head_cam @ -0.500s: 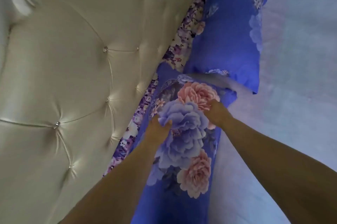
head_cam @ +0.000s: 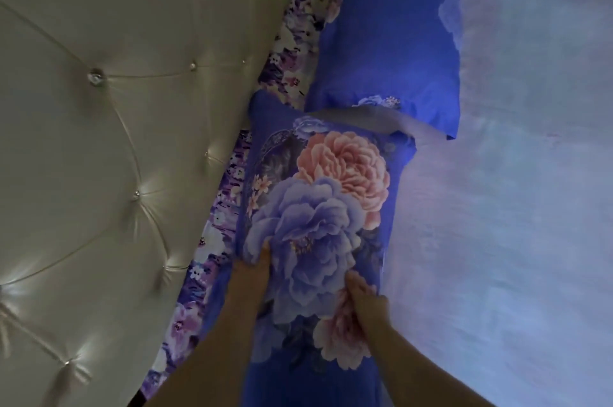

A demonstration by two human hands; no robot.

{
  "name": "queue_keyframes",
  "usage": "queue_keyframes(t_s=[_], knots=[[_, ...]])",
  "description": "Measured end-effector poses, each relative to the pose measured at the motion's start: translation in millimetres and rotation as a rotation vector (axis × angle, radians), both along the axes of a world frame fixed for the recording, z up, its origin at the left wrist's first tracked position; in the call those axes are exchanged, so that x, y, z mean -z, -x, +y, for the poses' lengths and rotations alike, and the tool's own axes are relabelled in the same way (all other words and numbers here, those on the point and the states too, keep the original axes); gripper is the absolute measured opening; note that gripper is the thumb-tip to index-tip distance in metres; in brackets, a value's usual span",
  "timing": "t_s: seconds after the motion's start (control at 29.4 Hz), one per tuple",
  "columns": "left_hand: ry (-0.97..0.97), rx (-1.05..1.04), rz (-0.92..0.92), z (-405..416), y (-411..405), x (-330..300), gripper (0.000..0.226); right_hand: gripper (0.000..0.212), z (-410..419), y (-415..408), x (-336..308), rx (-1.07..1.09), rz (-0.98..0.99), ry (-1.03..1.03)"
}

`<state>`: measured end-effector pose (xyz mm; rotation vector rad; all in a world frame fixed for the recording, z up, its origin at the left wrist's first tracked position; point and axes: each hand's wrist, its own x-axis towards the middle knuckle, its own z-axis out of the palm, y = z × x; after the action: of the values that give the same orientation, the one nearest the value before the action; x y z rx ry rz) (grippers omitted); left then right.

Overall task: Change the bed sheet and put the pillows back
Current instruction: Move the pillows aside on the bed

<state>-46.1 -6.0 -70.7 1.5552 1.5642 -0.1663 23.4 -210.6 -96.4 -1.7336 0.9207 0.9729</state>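
A blue pillow with large pink and lilac flowers [head_cam: 318, 194] lies on the pale blue bed sheet [head_cam: 514, 207], along the headboard. My left hand [head_cam: 252, 277] rests on the pillow's left side with its fingers pressed into the fabric. My right hand [head_cam: 365, 297] lies flat on the pillow's right side, fingers straight. A second blue pillow [head_cam: 391, 41] sits beyond the first, also against the headboard. A purple floral sheet edge [head_cam: 288, 51] shows in the gap between pillows and headboard.
A cream tufted headboard [head_cam: 116, 141] with shiny buttons fills the left half of the view. The pale sheet stretches smooth to the right.
Both hands have slid back along the flowered pillow toward me, from its far end to its middle. The view has moved closer to the bed.
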Motion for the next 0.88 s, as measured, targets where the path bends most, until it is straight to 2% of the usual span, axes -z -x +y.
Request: queue_keyframes(t_s=[0.07,0.1,0.14,0.31,0.34,0.54,0.75,0.88], knots=[[-0.004,0.087,0.053,-7.7,3.8,-8.8,0.058,0.047,-4.7,18.6,-8.8,0.003,-0.041,-0.078],[-0.011,0.106,0.014,-12.3,1.5,-15.8,0.048,0.033,-4.5,22.6,-16.5,0.017,-0.09,-0.099],[-0.022,0.181,0.043,-16.7,-4.7,-23.5,0.043,0.027,-5.1,22.9,-26.0,0.034,-0.14,-0.095],[-0.1,0.195,0.008,-64.8,-36.6,-85.0,0.046,0.037,-43.4,2.7,-80.7,0.184,-0.356,0.082],[-0.075,0.2,-0.063,-79.4,-46.4,-100.1,0.046,0.039,-58.2,-1.8,-90.2,0.226,-0.374,0.122],[-0.065,0.581,-0.239,-185.8,-119.5,-157.6,0.036,0.044,-169.0,-28.8,-140.9,0.543,-0.484,0.226],[-0.05,0.909,-0.375,-353.2,-188.8,-216.2,0.021,0.053,-325.8,-56.5,-195.1,0.853,-0.548,0.297],[-0.054,1.072,-0.455,-486.9,-236.2,-257.9,0.032,0.045,-446.9,-79.7,-242.2,0.954,-0.663,0.358]])
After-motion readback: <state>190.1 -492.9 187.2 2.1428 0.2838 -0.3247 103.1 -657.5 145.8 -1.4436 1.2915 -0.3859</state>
